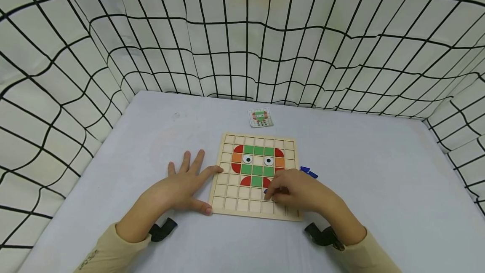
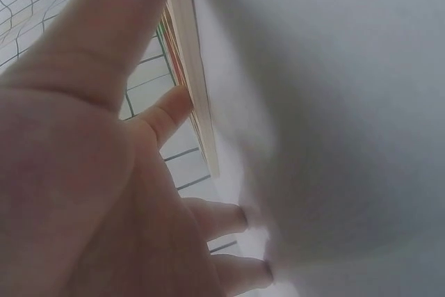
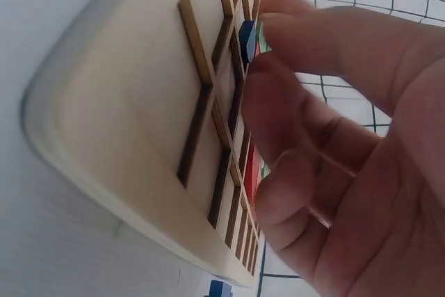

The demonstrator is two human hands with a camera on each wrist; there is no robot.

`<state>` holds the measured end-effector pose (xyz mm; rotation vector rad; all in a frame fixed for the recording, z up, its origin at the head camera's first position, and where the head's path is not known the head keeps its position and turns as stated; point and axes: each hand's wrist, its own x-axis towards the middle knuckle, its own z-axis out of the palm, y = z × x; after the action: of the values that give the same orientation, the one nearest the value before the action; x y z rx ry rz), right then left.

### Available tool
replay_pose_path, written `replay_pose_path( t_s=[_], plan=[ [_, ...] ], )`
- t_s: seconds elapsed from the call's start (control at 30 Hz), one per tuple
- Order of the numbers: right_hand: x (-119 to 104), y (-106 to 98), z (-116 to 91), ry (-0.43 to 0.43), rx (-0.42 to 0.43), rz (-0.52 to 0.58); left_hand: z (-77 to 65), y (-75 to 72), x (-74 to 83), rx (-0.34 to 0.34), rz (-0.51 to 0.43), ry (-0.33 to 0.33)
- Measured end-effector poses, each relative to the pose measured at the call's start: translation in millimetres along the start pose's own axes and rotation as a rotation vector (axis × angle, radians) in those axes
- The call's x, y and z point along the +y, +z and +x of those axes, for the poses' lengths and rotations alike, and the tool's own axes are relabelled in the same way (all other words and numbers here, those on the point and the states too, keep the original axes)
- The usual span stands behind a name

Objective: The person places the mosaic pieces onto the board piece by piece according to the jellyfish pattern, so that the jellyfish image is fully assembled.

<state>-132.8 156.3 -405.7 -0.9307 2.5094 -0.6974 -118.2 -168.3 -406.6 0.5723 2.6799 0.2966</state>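
A wooden grid board (image 1: 231, 203) lies on the table, with green, red and orange tiles and two eye tiles (image 1: 268, 161) set in its cells. My left hand (image 1: 182, 186) is spread at the board's left side, its index finger and thumb touching the edge; in the left wrist view the palm (image 2: 69, 172) is seen close up. Over the lower right cells, my right hand (image 1: 297, 188) has its fingers curled. In the right wrist view a small blue tile (image 3: 247, 41) sits at the tips of the right thumb and index finger, which pinch it low over the grid.
Several loose blue tiles (image 1: 308, 172) lie just right of the board. Behind it is a small pattern card (image 1: 260, 117) printed with a similar figure. Black netting over white sheeting (image 1: 235, 37) borders the table at the back and sides.
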Motion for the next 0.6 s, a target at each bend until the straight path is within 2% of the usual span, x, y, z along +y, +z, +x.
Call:
replay_pose_path(
  t_s=[0.13, 0.37, 0.6],
  plan=[
    [-0.4, 0.4, 0.9, -0.017, 0.017, -0.033, -0.7, -0.2, 0.0, -0.002, -0.007, 0.002],
    [-2.0, 2.9, 2.8, 0.035, 0.051, -0.079, -0.7, -0.4, -0.4, -0.002, -0.002, 0.006],
    [1.5, -2.8, 0.6, 0.029, 0.045, -0.023, -0.6, 0.6, -1.1, -0.006, -0.007, 0.005]
  ],
)
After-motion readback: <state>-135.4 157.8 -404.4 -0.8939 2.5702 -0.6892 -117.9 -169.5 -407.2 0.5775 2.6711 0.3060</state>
